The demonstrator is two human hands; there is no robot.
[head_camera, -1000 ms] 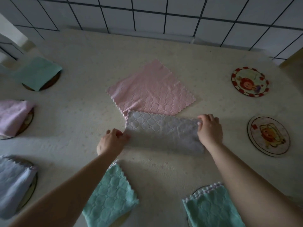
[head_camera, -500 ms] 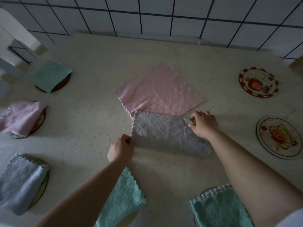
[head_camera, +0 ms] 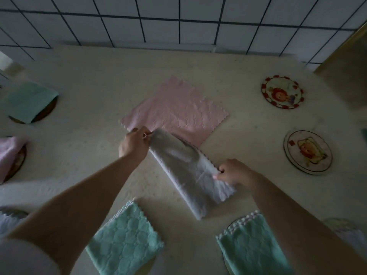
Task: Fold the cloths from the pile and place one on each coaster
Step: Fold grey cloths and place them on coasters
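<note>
both hands [head_camera: 134, 142] [head_camera: 233, 172] pinch grey cloth [head_camera: 184, 171]; no legible txt.

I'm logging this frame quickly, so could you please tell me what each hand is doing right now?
Left hand: pinches the far end of the folded grey textured cloth.
Right hand: pinches the same cloth's scalloped edge.
</note>
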